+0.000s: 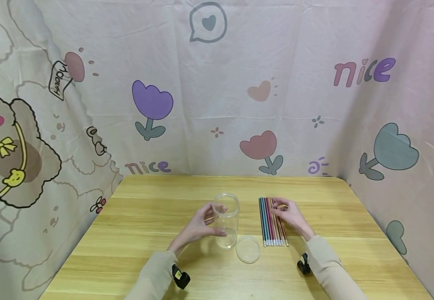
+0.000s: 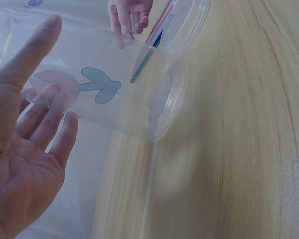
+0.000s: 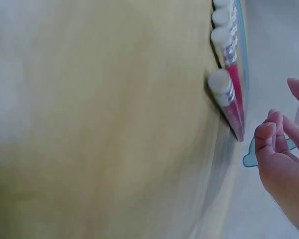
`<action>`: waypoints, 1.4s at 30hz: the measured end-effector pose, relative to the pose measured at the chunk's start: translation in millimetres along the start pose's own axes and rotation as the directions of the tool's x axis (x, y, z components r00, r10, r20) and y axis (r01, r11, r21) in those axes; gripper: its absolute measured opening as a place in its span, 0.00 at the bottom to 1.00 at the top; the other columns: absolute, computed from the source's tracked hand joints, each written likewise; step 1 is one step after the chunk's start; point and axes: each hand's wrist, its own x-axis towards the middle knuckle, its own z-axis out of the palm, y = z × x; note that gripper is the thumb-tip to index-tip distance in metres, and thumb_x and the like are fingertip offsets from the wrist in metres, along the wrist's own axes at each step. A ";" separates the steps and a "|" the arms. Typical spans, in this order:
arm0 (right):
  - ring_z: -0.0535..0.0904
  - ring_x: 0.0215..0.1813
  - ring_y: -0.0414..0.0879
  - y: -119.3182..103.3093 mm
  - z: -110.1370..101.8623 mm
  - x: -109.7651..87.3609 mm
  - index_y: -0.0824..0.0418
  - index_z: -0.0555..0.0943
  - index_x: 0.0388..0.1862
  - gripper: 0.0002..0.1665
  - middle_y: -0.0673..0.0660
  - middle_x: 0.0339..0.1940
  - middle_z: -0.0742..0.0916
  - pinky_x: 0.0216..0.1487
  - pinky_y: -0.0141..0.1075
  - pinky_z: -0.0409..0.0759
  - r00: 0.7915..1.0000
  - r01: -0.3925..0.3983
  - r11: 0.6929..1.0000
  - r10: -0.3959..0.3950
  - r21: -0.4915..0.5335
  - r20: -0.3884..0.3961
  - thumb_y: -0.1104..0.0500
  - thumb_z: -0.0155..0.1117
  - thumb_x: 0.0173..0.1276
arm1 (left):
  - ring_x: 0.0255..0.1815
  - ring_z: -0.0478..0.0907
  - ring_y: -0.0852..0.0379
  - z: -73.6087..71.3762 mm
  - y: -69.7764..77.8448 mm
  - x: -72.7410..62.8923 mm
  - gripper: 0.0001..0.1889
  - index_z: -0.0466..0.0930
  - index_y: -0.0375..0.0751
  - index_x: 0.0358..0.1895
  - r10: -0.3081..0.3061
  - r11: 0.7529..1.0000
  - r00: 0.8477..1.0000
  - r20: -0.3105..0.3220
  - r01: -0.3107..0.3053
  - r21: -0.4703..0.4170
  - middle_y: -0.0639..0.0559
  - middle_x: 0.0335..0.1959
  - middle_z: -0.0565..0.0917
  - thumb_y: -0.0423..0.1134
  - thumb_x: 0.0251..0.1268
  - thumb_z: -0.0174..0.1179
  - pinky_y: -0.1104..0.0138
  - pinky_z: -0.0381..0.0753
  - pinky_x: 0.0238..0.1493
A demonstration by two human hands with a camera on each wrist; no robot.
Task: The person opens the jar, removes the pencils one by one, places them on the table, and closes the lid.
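Observation:
A tall clear plastic jar stands upright and uncapped on the table. My left hand is round its left side, thumb in front and fingers behind, holding it. In the left wrist view the fingers of that left hand show partly through the jar wall. Beside the jar's base lies a round clear lid. A row of coloured pencils lies side by side, white eraser ends toward me. Over their far right part hovers my right hand, thumb and fingers apart; fingertip contact cannot be told.
The wooden table reaches back to a printed cloth hung behind it and at both sides. Black wrist devices sit at the left sleeve and the right sleeve.

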 end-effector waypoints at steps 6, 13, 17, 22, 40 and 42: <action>0.80 0.42 0.43 -7.5 2.8 -8.8 0.75 0.68 0.70 0.36 0.74 0.57 0.80 0.43 0.29 0.84 0.999 0.007 0.999 -0.008 0.040 0.033 0.65 0.68 0.65 | 0.71 0.72 0.34 -0.4 -1.5 0.4 0.38 0.70 0.33 0.64 -0.008 1.000 1.000 -0.001 0.008 0.006 0.31 0.67 0.76 0.32 0.48 0.79 0.43 0.70 0.74; 0.79 0.42 0.43 -12.6 8.0 -20.4 0.72 0.70 0.70 0.37 0.72 0.57 0.81 0.43 0.27 0.83 0.995 0.043 0.999 -0.044 0.011 0.084 0.61 0.71 0.64 | 0.71 0.72 0.34 -0.3 -0.5 0.6 0.39 0.69 0.33 0.65 -0.009 1.000 1.000 0.001 0.009 0.004 0.33 0.67 0.77 0.33 0.47 0.79 0.43 0.70 0.74; 0.79 0.43 0.41 -14.1 10.8 -27.0 0.70 0.71 0.69 0.37 0.71 0.57 0.82 0.45 0.28 0.83 0.988 0.089 0.996 -0.087 -0.005 0.124 0.60 0.72 0.63 | 0.71 0.72 0.34 -0.6 -1.1 0.8 0.39 0.69 0.33 0.65 -0.003 1.000 1.000 0.002 0.003 0.008 0.32 0.67 0.76 0.33 0.48 0.79 0.43 0.70 0.74; 0.77 0.40 0.38 -17.5 14.3 -35.0 0.73 0.71 0.67 0.36 0.74 0.55 0.82 0.40 0.26 0.81 0.971 0.167 0.986 -0.166 0.010 0.173 0.62 0.72 0.63 | 0.71 0.72 0.34 -0.9 -2.7 1.3 0.38 0.69 0.33 0.64 0.005 1.000 1.000 0.002 -0.005 0.009 0.30 0.67 0.76 0.32 0.48 0.78 0.44 0.71 0.74; 0.76 0.55 0.56 -20.3 27.5 -55.1 0.66 0.71 0.68 0.42 0.65 0.61 0.82 0.58 0.48 0.77 0.895 0.352 0.932 -0.308 -0.084 0.323 0.55 0.77 0.57 | 0.71 0.72 0.34 -0.2 -1.7 1.0 0.38 0.70 0.34 0.64 -0.011 1.000 1.000 -0.002 0.011 0.006 0.30 0.68 0.75 0.32 0.48 0.78 0.44 0.69 0.75; 0.76 0.59 0.58 -20.4 28.6 -56.6 0.65 0.71 0.69 0.43 0.65 0.62 0.81 0.61 0.57 0.78 0.887 0.357 0.930 -0.307 -0.089 0.345 0.54 0.77 0.57 | 0.71 0.72 0.34 -0.3 -1.8 0.9 0.38 0.70 0.34 0.64 -0.007 1.000 1.000 -0.003 0.007 0.005 0.30 0.67 0.75 0.31 0.48 0.78 0.43 0.69 0.75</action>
